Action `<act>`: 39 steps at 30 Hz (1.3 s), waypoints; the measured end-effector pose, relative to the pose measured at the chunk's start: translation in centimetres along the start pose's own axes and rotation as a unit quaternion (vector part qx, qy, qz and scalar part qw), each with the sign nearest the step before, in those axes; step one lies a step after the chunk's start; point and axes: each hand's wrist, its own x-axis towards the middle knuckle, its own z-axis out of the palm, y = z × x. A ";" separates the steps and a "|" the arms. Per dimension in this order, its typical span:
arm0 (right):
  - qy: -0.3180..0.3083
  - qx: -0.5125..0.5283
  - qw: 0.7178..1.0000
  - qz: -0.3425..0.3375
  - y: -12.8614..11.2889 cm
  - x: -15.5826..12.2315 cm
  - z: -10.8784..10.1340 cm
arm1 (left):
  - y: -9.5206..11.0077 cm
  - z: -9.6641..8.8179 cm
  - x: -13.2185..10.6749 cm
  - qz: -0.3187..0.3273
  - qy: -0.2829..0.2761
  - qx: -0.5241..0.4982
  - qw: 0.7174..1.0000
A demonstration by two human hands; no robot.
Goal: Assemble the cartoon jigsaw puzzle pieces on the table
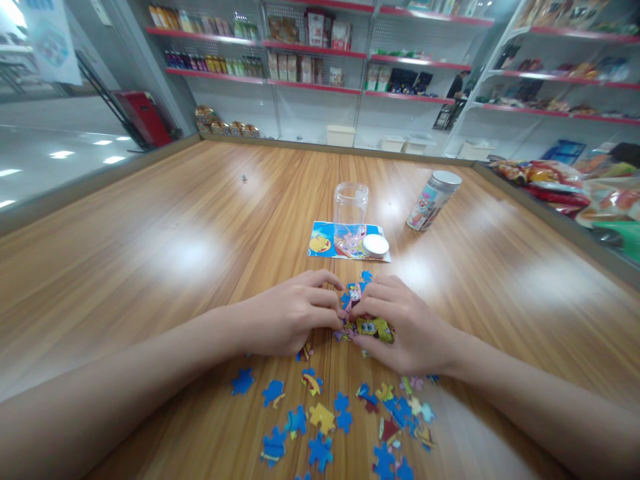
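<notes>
Part of a jigsaw puzzle (376,329), joined from several pieces with a yellow cartoon face and a pink figure on blue, lies on the table between my hands. My left hand (300,310) is closed at its left edge, fingertips pinching a small puzzle piece (344,331) that they partly cover. From the other side my right hand (400,320) curls over the joined pieces, thumb at the lower edge and fingers on top. Loose puzzle pieces (320,451), mostly blue with some yellow and red, are scattered nearer me.
Beyond the puzzle, a clear plastic jar (351,210) and a white lid (375,245) rest on a printed picture sheet (320,241). A printed canister (433,200) stands at the right. Snack bags (555,180) lie past the table's right edge; stocked shelves (315,50) line the back.
</notes>
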 end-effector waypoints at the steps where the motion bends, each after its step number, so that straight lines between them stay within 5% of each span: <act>1: 0.001 -0.001 1.000 0.000 0.0 0.0 0.0 | 0.0 0.0 0.0 0.000 -0.001 0.000 1.000; 21: 0.002 0.023 0.997 -0.078 -0.6 0.1 0.6 | 0.2 -0.2 0.1 -0.016 0.006 -0.008 1.000; 28: 0.018 0.009 0.998 -0.051 0.5 -0.2 0.3 | 1.0 -0.5 0.4 -0.055 0.051 -0.010 0.997; 39: 0.000 0.002 0.999 -0.045 0.6 -0.2 0.3 | 1.9 -0.7 0.6 -0.104 -0.068 0.030 0.992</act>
